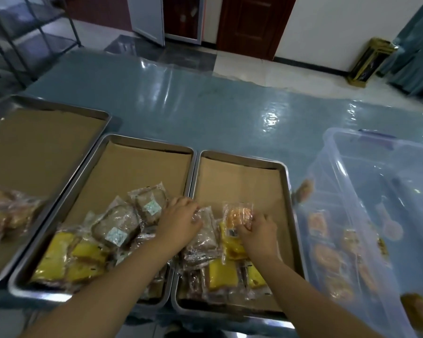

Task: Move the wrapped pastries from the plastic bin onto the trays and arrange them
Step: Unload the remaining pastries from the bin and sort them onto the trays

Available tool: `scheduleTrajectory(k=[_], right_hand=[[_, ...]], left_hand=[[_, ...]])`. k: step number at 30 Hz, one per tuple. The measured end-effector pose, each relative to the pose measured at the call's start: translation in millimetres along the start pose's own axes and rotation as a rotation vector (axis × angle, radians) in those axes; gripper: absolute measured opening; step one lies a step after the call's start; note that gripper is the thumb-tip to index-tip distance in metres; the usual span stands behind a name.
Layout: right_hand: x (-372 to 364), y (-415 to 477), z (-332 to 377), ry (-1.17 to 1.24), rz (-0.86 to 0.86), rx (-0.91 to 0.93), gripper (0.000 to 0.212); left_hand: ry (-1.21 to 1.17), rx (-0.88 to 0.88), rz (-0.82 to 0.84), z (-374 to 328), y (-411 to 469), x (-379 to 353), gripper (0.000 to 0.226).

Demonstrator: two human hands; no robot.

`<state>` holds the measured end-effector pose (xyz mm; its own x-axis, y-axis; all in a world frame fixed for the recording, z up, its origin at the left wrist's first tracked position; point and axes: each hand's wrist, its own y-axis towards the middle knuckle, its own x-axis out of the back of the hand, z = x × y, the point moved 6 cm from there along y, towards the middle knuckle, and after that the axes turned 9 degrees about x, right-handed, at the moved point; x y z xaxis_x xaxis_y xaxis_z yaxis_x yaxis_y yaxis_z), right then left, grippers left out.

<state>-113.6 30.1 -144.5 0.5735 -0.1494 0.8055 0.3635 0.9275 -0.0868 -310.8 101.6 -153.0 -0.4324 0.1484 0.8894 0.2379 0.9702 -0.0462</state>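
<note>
Three metal trays lined with brown paper lie side by side: a left tray, a middle tray and a right tray. Wrapped pastries, brown and yellow, fill the near ends of all three. My left hand rests on a brown wrapped pastry at the left side of the right tray, fingers curled over its top. My right hand presses its fingers on an orange wrapped pastry in the right tray. The clear plastic bin at the right holds several more wrapped pastries.
The trays and bin sit on a blue table under glossy plastic film. A metal rack stands at the far left. A gold bin and a dark door are on the floor side beyond the table.
</note>
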Motion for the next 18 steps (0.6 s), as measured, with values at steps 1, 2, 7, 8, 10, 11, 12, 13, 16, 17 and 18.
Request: scheduleTrajectory(k=[1,2,7,8,10,11,12,13,16,17,18], right_hand=[[1,3,0,-0.03,-0.005,0.012,0.016],[2,5,2,-0.043,-0.011,0.027,0.015],[6,18,19,0.143,-0.033,0.051,0.013],[7,21,23,0.173,-0.032,0.057,0.011],[7,29,36,0.232,-0.032,0.097,0.01],[7,32,41,0.266,-0.035,0.111,0.01],[4,35,50,0.309,-0.021,0.136,0.011],[1,38,59,0.35,0.001,0.167,0.012],[-15,44,92,0.424,0.071,0.246,0.013],[-23,43,105,0.435,0.098,0.275,0.014],[-30,40,117,0.447,0.126,0.295,0.016]], left_hand=[[0.023,-0.031,0.023,-3,-4,-4,0.042],[0.058,-0.058,0.053,-5,-8,-9,0.046],[0.121,-0.07,0.099,2,-17,-19,0.055],[0.097,-0.063,0.108,2,-17,-18,0.055],[0.05,-0.049,0.104,0,-17,-12,0.053],[0.013,-0.043,0.091,-2,-15,-8,0.052],[-0.039,-0.018,0.055,-1,-15,-2,0.049],[-0.102,0.019,0.009,1,-14,7,0.045],[-0.373,0.177,-0.08,13,-17,34,0.041],[-0.461,0.242,-0.098,20,-20,41,0.042],[-0.52,0.301,-0.117,28,-23,48,0.044]])
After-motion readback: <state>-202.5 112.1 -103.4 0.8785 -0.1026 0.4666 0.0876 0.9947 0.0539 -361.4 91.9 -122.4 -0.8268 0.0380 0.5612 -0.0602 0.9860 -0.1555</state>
